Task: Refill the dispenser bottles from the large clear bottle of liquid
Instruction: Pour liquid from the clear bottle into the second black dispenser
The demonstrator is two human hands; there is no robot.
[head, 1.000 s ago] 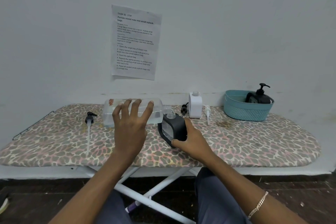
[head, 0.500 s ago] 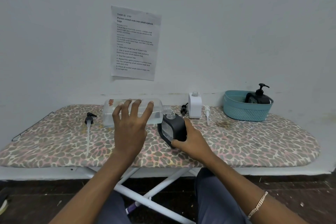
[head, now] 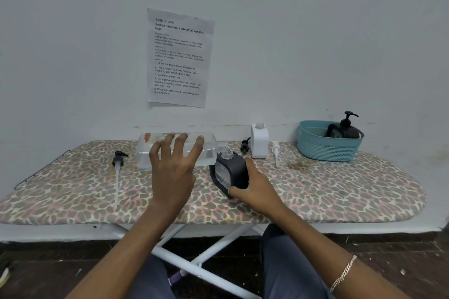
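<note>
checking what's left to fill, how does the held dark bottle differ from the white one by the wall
The dark dispenser bottle is tilted, held by the right hand; the white dispenser bottle stands upright, untouched. Dark has a clear window; white looks opaque. Both lack pumps.

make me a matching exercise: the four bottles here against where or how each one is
1. large clear plastic bottle
2. dark grey square dispenser bottle
3. white square dispenser bottle
4. black pump bottle

A. upright near the wall, no pump
B. inside the teal plastic basket
C. held sideways by the left hand
D. tilted, gripped by the right hand

Pairs: 1-C, 2-D, 3-A, 4-B
</note>
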